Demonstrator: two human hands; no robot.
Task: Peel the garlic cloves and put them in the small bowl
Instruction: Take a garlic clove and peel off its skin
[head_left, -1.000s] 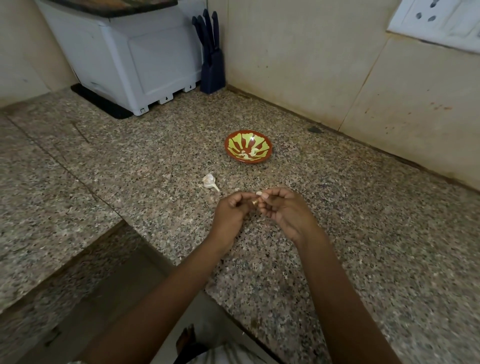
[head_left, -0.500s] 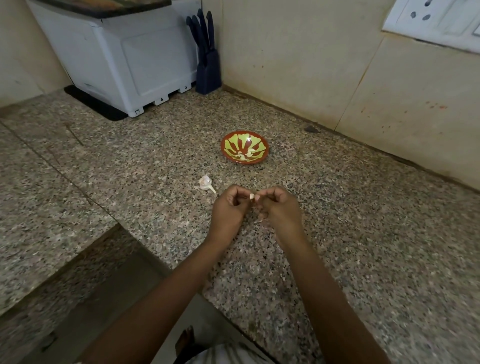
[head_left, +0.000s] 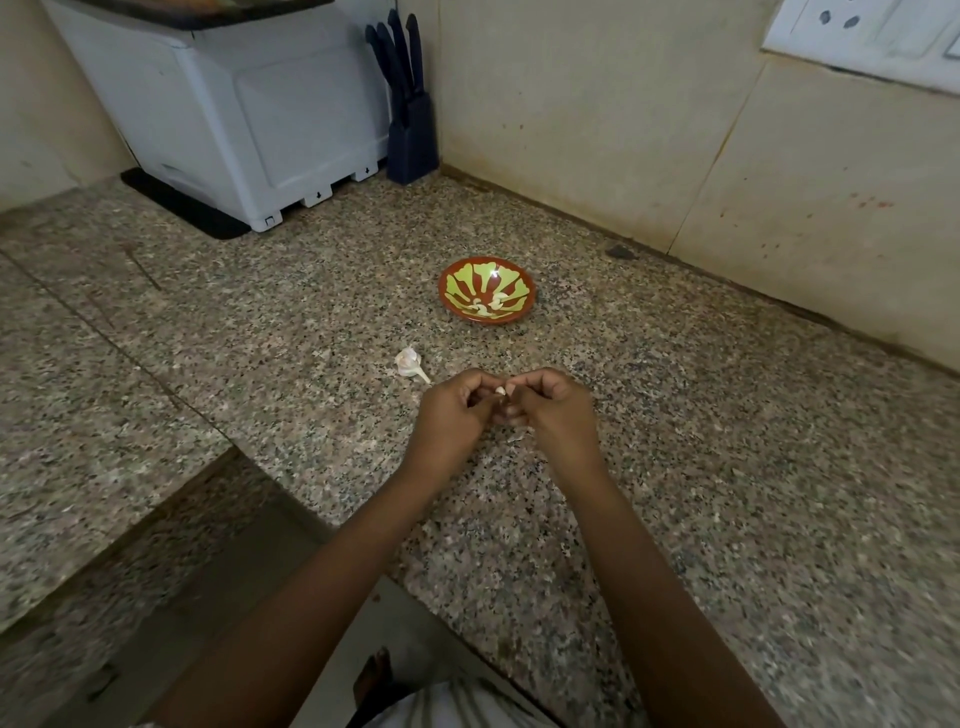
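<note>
garlic clove (head_left: 500, 390), small, pale and partly skinned, sits pinched between the fingertips of both hands, which meet just above the speckled brown granite counter (head_left: 727, 467). the left hand (head_left: 451, 415) and right hand (head_left: 555, 410) are curled into loose fists, knuckles up, thumbs and forefingers closed together on the clove so that only a pale tip of it shows; its long axis cannot be made out. straight ahead of the hands, a little to the right of centre and near them, stands the small round bowl (head_left: 523, 289), red-brown with a green leaf pattern, with a few pale peeled cloves (head_left: 493, 305) lying inside it. the right hand looks slightly nearer the bowl, so dropping the clove in would likely mean a short forward reach. just beside the left hand, towards the far left, lies the remaining piece of white garlic bulb with a short stalk (head_left: 409, 362), resting on the counter and touching neither hand. peeling appears under way rather than finished.
</note>
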